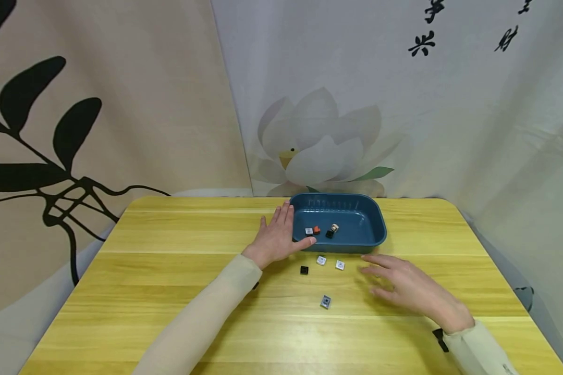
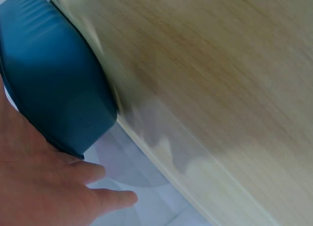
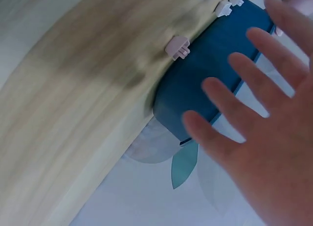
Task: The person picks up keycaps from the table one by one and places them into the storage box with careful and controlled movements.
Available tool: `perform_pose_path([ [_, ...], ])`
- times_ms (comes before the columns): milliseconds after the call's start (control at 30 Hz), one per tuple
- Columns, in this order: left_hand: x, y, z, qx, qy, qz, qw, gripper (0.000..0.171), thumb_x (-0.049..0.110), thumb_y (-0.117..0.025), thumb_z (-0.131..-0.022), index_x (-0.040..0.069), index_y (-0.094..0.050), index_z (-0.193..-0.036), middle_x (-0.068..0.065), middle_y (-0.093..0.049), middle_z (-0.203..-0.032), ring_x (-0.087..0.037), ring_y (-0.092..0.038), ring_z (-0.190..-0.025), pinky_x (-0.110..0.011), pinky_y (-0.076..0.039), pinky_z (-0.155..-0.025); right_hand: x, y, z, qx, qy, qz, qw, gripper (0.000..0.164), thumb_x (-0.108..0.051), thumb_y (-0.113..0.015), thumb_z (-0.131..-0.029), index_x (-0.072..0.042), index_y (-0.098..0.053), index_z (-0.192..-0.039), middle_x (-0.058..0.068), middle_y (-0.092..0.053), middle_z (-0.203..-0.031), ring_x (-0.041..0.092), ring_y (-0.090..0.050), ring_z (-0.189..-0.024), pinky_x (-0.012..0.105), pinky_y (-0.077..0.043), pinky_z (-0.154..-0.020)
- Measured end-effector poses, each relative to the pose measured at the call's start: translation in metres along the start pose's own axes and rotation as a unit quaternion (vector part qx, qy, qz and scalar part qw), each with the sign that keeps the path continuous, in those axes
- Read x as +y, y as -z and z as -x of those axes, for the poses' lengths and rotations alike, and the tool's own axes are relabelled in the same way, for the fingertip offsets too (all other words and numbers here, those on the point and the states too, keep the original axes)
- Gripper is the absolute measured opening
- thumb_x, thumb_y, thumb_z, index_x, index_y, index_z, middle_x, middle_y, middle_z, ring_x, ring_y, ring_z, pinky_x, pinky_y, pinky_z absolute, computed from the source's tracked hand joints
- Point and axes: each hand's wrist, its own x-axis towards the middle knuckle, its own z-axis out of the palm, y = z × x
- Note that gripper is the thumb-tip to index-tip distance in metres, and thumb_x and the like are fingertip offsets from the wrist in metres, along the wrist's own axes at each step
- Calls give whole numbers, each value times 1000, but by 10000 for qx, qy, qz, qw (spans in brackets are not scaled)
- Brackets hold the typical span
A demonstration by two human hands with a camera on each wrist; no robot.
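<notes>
A dark blue plastic tray (image 1: 339, 249) stands at the table's back edge. My left hand (image 1: 278, 237) rests at its left side, fingers straight and thumb reaching over the near rim. Inside lie a white square piece (image 1: 309, 231), a red-orange one (image 1: 316, 229), a black one (image 1: 329, 234) and a cream one (image 1: 335, 227). My right hand (image 1: 403, 284) is over the table at the tray's near right, its fingers spread and holding nothing. Left of it lie two white keycap-like pieces (image 1: 340, 265). In the right wrist view a pinkish piece (image 3: 177, 47) with prongs lies beside the tray.
A black piece (image 1: 304, 270) and a grey-and-dark piece (image 1: 326, 301) lie on the wooden table (image 1: 122, 312) in front of the tray. Behind the table hangs a printed cloth (image 1: 338, 78) with a flower and black characters.
</notes>
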Motion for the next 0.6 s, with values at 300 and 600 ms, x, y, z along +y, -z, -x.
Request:
perform_pose_path([
  [300, 1, 1, 0, 24, 1, -15, 10000, 119, 89, -41, -88, 5, -7, -166, -10, 4, -174, -32, -9, -159, -66, -12, -122, 1, -5, 5, -611, -495, -272, 9965, 64, -42, -75, -95, -10, -58, -148, 17, -48, -157, 40, -48, -140, 58, -44, -109],
  [600, 1, 1, 0, -35, 11, 31, 10000, 120, 89, -41, -88, 6, -5, -166, -9, 6, -174, -30, -7, -159, -66, -12, -122, 3, -14, 4, -4, -608, 184, 9980, 45, -23, -77, -95, -5, -67, -135, 17, -64, -133, 34, -65, -116, 51, -56, -93],
])
